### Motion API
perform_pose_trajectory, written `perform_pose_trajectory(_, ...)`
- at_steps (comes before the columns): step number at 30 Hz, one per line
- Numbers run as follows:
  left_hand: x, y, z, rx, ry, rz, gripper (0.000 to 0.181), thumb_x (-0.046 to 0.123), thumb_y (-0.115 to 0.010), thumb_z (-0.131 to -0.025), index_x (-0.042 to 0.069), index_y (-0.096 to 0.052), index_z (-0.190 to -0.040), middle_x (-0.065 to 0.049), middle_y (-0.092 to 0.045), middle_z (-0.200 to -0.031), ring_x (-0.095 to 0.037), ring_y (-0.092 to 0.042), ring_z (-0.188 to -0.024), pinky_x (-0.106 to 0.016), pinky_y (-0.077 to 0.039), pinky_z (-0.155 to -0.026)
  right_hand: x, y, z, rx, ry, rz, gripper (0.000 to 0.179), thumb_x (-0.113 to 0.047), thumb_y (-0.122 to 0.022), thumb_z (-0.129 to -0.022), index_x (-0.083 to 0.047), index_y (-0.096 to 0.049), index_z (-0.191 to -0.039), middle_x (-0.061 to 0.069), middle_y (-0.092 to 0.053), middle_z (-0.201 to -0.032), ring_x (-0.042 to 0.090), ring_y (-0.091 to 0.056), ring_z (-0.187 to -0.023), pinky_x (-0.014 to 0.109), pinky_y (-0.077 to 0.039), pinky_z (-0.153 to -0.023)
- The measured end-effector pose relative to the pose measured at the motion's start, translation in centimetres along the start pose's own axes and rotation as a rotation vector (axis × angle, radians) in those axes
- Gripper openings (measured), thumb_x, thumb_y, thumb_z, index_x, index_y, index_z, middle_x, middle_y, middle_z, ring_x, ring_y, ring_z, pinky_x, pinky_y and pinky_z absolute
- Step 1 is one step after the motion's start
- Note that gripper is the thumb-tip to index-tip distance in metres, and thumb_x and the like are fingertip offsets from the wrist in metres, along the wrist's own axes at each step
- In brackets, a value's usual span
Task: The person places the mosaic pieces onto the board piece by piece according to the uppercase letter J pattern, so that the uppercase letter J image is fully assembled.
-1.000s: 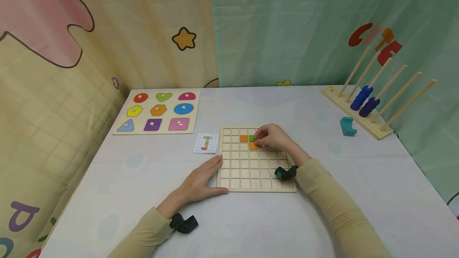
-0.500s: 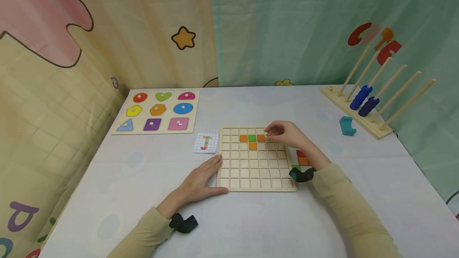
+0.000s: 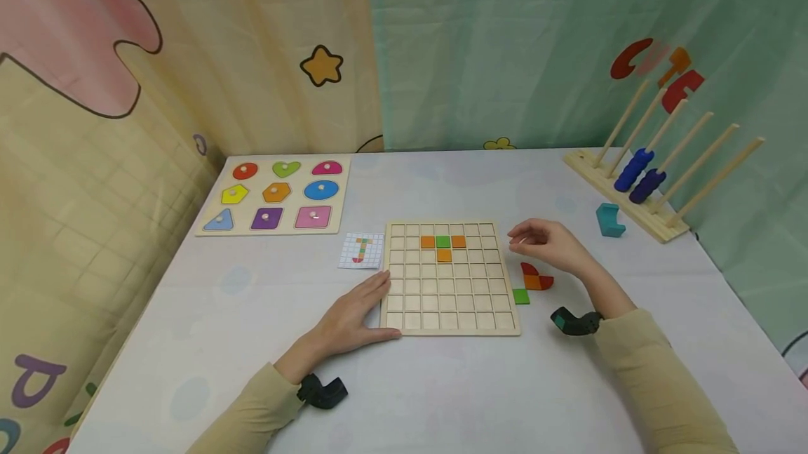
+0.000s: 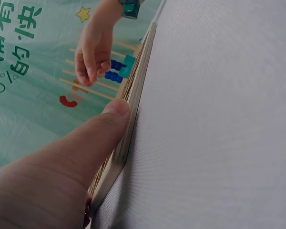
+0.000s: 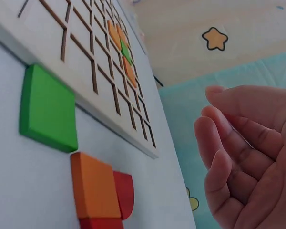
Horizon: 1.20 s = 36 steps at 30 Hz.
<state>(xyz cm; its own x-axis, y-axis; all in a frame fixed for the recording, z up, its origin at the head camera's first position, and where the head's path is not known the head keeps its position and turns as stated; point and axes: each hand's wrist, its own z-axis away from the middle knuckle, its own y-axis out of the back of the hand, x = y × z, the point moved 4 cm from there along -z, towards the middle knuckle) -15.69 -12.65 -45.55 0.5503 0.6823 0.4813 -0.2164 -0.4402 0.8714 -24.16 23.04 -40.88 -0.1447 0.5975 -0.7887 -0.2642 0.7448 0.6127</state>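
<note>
Pale wood: gridded board (image 3: 446,286) lies flat on the white-covered bench (image 3: 454,394), in front of the person. Second row from its far edge carries three tiles side by side: orange tile (image 3: 428,242), green tile (image 3: 442,241), second orange tile (image 3: 458,241). A third orange tile (image 3: 445,255) sits one cell nearer, under the green.

Left hand (image 3: 353,317) at the board's left side, fingers extended and touching the edge, thumb laid along the near corner; no grasp. Right hand (image 3: 549,243) released, raised just right of the board, fingers loosely bent, gap between thumb and fingertips.

Below it on the bench: loose green square (image 3: 521,297) just beside the board's right edge; loose orange square (image 3: 533,282) near that, with two red curved pieces (image 3: 546,283) against it.

Printed card (image 3: 361,250), coloured pattern on a grid, just left of the board. Farther left, shape puzzle (image 3: 293,219). Far right, peg stand (image 3: 631,196) with blue beads on two pegs, turquoise piece (image 3: 610,221) beside its base.
</note>
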Motion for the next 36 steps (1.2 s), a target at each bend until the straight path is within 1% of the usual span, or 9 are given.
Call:
perform_pose_trajectory(5, -0.1, -0.1, 0.0, -0.001, 0.002, 0.004, 0.094, 0.065, -0.059, -0.079, 0.001, -0.034, -0.144, -0.007, -0.025, -0.153, -0.017, -0.021, -0.140, -0.039, -0.026, -0.110, 1.1, 0.0, 1.2, -0.039, -0.032, -0.024, 0.035, -0.022, -0.071, -0.085, 0.000, -0.063, -0.110, 0.009, -0.065, -0.094, 0.022, -0.061, -0.082, 0.026, -0.054, -0.070)
perform_pose_trajectory(12, -0.2, -0.1, 0.0, -0.007, 0.010, 0.009, 0.094, 0.065, -0.060, -0.079, 0.002, -0.034, -0.144, -0.006, -0.025, -0.153, -0.017, -0.020, -0.140, -0.039, -0.026, -0.110, 1.5, -0.3, 2.5, -0.130, 0.026, -0.044, 0.029, -0.014, -0.070, -0.085, 0.003, -0.063, -0.107, 0.008, -0.067, -0.092, 0.018, -0.059, -0.075, 0.024, -0.052, -0.064)
perform_pose_trajectory(17, -0.1, 0.0, 0.0, -0.010, 0.014, 0.011, 0.093, 0.063, -0.061, -0.079, 0.001, -0.034, -0.144, -0.006, -0.025, -0.153, -0.017, -0.020, -0.140, -0.039, -0.026, -0.110, 1.9, -0.7, 2.9, -0.201, 0.039, -0.095, 0.030, -0.013, -0.072, -0.083, 0.003, -0.062, -0.106, 0.010, -0.066, -0.093, 0.018, -0.057, -0.069, 0.028, -0.051, -0.058)
perform_pose_trajectory(20, 0.0, 0.0, 0.0, -0.011, 0.016, 0.009, 0.093, 0.062, -0.062, -0.079, 0.001, -0.034, -0.144, -0.006, -0.025, -0.153, -0.017, -0.020, -0.140, -0.039, -0.026, -0.110, 2.3, -1.0, 3.0, -0.228, 0.041, -0.114, 0.030, -0.014, -0.074, -0.081, 0.002, -0.063, -0.105, 0.010, -0.066, -0.092, 0.017, -0.057, -0.067, 0.028, -0.050, -0.056)
perform_pose_trajectory(28, 0.0, -0.1, 0.0, -0.011, 0.012, 0.005, 0.094, 0.063, -0.061, -0.080, 0.001, -0.033, -0.144, -0.007, -0.025, -0.153, -0.017, -0.020, -0.140, -0.039, -0.026, -0.110, 3.0, -1.4, 3.3, -0.245, 0.062, -0.084, 0.030, -0.014, -0.076, -0.079, 0.001, -0.064, -0.102, 0.007, -0.065, -0.090, 0.015, -0.056, -0.069, 0.024, -0.049, -0.060)
perform_pose_trajectory(32, 0.0, -0.2, 0.0, -0.008, 0.004, 0.007, 0.094, 0.063, -0.060, -0.080, 0.001, -0.033, -0.144, -0.007, -0.025, -0.153, -0.018, -0.021, -0.140, -0.039, -0.026, -0.110, 3.3, -1.5, 3.4, -0.247, 0.080, -0.081, 0.028, -0.012, -0.076, -0.079, 0.000, -0.065, -0.102, 0.007, -0.065, -0.089, 0.013, -0.056, -0.068, 0.024, -0.048, -0.059)
perform_pose_trajectory(36, 0.0, -0.1, 0.0, 0.004, -0.006, 0.011, 0.094, 0.064, -0.060, -0.080, 0.001, -0.034, -0.144, -0.007, -0.026, -0.153, -0.017, -0.021, -0.140, -0.039, -0.027, -0.110, 3.4, -1.6, 3.4, -0.251, 0.086, -0.052, 0.028, -0.014, -0.077, -0.078, -0.002, -0.066, -0.101, 0.005, -0.064, -0.086, 0.012, -0.053, -0.066, 0.023, -0.046, -0.057)
